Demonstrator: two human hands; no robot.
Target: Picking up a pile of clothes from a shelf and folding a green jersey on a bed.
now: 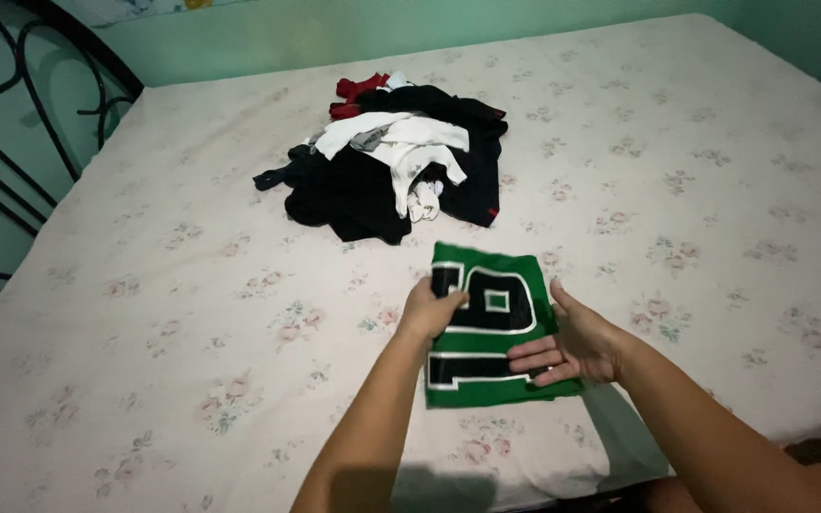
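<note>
A folded green garment [486, 275] with large black, white-edged figures lies flat on the floral bed sheet [192, 313] near the bed's front edge. My left hand [429, 309] grips the garment's left edge, fingers curled over the cloth. My right hand [572, 342] lies flat with fingers spread on the garment's lower right part, pressing it down. Both forearms reach in from the bottom of the view.
A heap of black, white and red clothes [396, 157] sits further back on the bed. A black metal bed frame [21, 114] curves at the left against a green wall [334, 33]. The mattress edge runs along the bottom right.
</note>
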